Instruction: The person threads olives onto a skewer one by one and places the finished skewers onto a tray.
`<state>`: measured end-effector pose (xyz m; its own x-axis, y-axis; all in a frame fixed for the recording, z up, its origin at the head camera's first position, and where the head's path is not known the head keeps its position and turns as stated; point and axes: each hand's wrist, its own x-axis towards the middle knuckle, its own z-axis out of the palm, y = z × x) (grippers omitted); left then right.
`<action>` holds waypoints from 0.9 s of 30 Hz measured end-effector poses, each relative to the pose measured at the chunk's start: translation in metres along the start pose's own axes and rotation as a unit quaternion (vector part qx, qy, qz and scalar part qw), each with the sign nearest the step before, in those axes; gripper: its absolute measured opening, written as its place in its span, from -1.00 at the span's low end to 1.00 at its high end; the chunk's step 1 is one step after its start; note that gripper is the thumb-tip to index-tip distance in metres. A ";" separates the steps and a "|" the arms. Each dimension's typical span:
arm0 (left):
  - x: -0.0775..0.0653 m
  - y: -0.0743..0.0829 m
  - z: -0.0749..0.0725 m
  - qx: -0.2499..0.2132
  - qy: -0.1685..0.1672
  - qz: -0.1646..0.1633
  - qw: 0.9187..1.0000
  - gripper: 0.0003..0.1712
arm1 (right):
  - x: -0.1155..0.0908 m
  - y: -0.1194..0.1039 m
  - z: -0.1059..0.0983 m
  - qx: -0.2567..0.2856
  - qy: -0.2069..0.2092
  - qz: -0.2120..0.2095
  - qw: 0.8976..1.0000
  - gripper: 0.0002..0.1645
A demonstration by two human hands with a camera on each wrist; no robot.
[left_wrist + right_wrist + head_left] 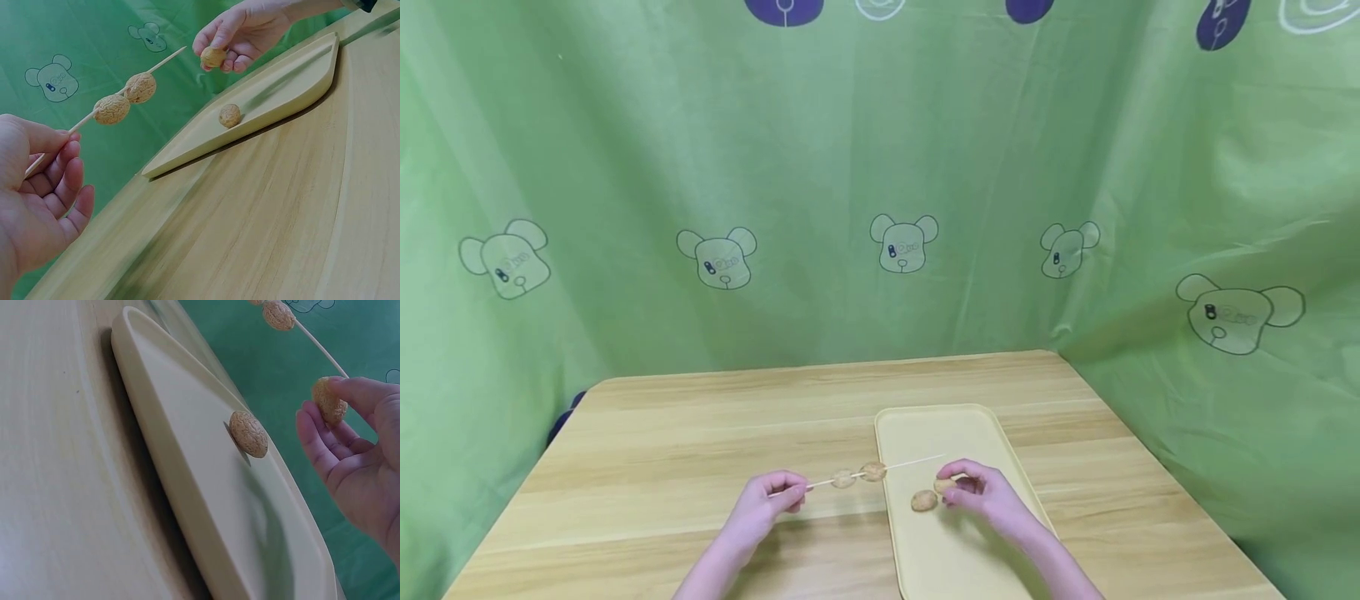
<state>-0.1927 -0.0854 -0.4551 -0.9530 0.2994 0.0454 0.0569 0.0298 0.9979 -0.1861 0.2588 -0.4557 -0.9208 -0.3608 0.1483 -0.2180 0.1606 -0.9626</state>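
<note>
A thin wooden skewer (pixel 916 461) is pinched near its lower end by my left hand (pixel 769 498). Two wrinkled brown balls (pixel 112 109) are threaded on it, side by side at mid-length, and the pointed tip shows bare beyond them. My right hand (pixel 983 493) holds another wrinkled brown ball (pixel 329 401) between thumb and fingers, above the tray and close to the skewer's tip. One more such ball (pixel 248 434) lies on the pale yellow tray (pixel 936 425), just left of the right hand in the head view.
The tray sits on a light wood-grain table (pixel 715 417), right of the middle. Green curtains (pixel 820 150) printed with bear heads hang behind the table and along both sides.
</note>
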 end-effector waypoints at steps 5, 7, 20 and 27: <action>-0.001 -0.002 -0.001 0.000 0.002 0.000 1.000 -0.72 | -0.001 0.002 0.000 -0.007 0.025 -0.008 1.000 -0.60; -0.002 -0.003 -0.002 -0.001 0.000 0.001 1.000 -0.71 | -0.002 0.002 -0.001 -0.008 0.036 0.001 0.999 -0.58; -0.004 -0.010 -0.009 -0.012 -0.040 0.020 0.999 -0.70 | -0.001 0.002 -0.007 0.006 0.062 0.023 0.998 -0.54; -0.006 -0.008 -0.011 -0.012 -0.043 0.024 0.999 -0.70 | 0.001 0.002 -0.010 0.029 0.049 -0.001 0.998 -0.51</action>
<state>-0.1902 -0.0976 -0.4625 -0.9203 0.3807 0.0901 0.0938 -0.0090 0.9956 -0.1909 0.2678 -0.4554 -0.9483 -0.2687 0.1690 -0.2035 0.1060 -0.9733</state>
